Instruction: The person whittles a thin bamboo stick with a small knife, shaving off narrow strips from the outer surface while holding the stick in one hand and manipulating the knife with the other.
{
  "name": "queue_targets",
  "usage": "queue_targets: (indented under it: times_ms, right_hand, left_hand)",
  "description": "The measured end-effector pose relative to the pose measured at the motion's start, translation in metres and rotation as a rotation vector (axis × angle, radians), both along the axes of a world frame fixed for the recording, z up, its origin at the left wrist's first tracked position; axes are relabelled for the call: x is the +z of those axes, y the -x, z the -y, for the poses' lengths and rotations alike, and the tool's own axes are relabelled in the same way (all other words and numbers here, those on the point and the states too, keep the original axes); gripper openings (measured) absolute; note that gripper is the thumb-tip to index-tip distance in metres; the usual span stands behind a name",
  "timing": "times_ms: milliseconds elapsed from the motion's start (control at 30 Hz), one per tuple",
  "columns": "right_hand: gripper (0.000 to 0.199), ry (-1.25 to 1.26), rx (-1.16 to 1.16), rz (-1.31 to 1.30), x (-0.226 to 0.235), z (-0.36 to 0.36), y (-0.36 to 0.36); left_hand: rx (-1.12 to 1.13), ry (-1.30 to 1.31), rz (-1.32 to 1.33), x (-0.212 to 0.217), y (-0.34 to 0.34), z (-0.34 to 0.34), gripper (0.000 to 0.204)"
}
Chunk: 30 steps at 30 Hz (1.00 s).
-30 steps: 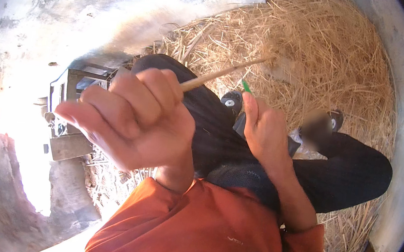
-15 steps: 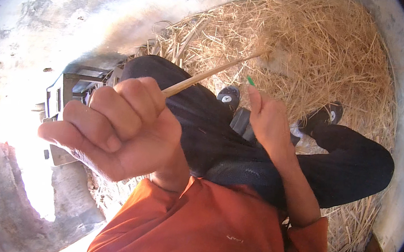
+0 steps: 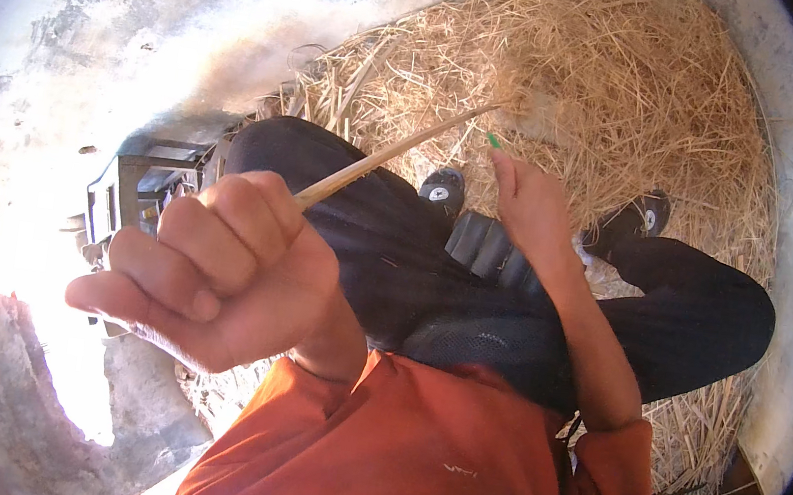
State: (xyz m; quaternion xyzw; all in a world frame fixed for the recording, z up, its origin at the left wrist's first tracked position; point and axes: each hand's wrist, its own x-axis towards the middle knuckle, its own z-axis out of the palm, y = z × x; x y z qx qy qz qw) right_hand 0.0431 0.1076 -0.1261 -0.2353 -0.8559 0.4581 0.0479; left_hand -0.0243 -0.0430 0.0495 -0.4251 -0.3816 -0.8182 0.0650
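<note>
My left hand (image 3: 215,270) is raised at the left, close to the camera, its fingers wrapped in a fist. From the fist a pale wooden stick (image 3: 398,152) slants up and to the right, narrowing to its far end. Farther off on the right is my right hand (image 3: 532,210), closed, with thumb and fingers pressed together. A small green tip (image 3: 494,141) sticks out beyond them; the rest of that thing is hidden in the hand. The green tip is apart from the stick, just below its far end.
Dry straw (image 3: 634,89) covers the ground ahead and to the right. My dark-trousered legs (image 3: 466,325) are bent under the hands, and a dark ribbed object (image 3: 490,249) sits between them. A dark metal frame (image 3: 142,182) stands at the left by a pale wall (image 3: 75,40).
My left hand and the stick have shifted slightly down and left. My right hand has stayed nearly in place, its green tip slightly higher. Both grips are the same.
</note>
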Motion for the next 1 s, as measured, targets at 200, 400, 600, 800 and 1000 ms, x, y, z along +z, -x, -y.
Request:
queue_targets:
  times_ms: [200,400,600,800,1000]
  right_hand:
    - [0.056,-0.142,-0.027,0.100,-0.092,-0.030,0.028]
    - [0.044,-0.304,0.183,0.389,-0.127,-0.069,0.002]
    - [0.054,-0.102,-0.194,0.476,-0.198,-0.120,-0.002]
    - [0.049,0.259,-0.051,0.043,0.032,-0.065,0.024]
    - [0.040,0.272,0.251,-0.152,0.111,0.015,-0.013]
  left_hand:
    - [0.113,-0.088,0.088,-0.001,0.004,-0.001,0.052]
    - [0.185,0.059,0.032,0.010,0.011,0.001,0.048]
    - [0.312,-0.038,0.156,0.000,0.017,0.016,0.049]
    - [0.172,-0.067,0.129,0.005,0.016,0.000,0.051]
    - [-0.230,0.126,-0.147,0.011,0.017,-0.006,0.052]
